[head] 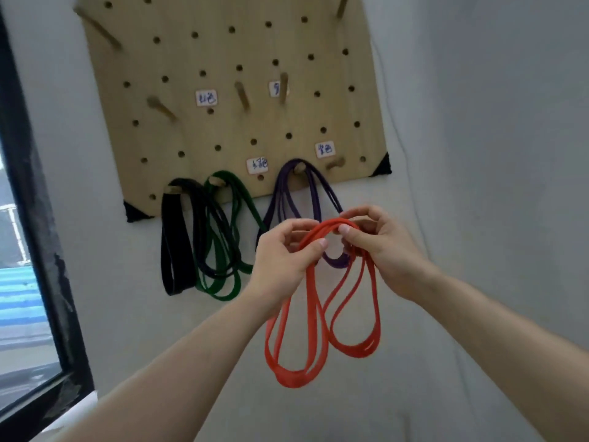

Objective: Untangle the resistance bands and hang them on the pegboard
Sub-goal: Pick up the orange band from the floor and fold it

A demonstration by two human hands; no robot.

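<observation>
Now the grip: left grip (283, 260) and right grip (385, 250) each pinch the top bend of the orange band (288, 378), thumb against fingers, close together.
Band: folded into several loops that hang free below the hands, in front of the wall.
Handling: probably light, limp and stretchy; best held with all strands gathered at the top so no loop slips off.
Beyond: purple band (314, 193), green band (251, 202) and black band (169, 237) hang on the pegboard (223, 52).
Likely target: bare peg (334, 162).

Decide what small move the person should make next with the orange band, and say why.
Probably lift the gathered top of the orange band onto a free peg, perhaps the lower right one. The left hand and right hand pinch its loops together; they hang freely below, and the black band, green band and purple band already hang on the pegboard.
</observation>
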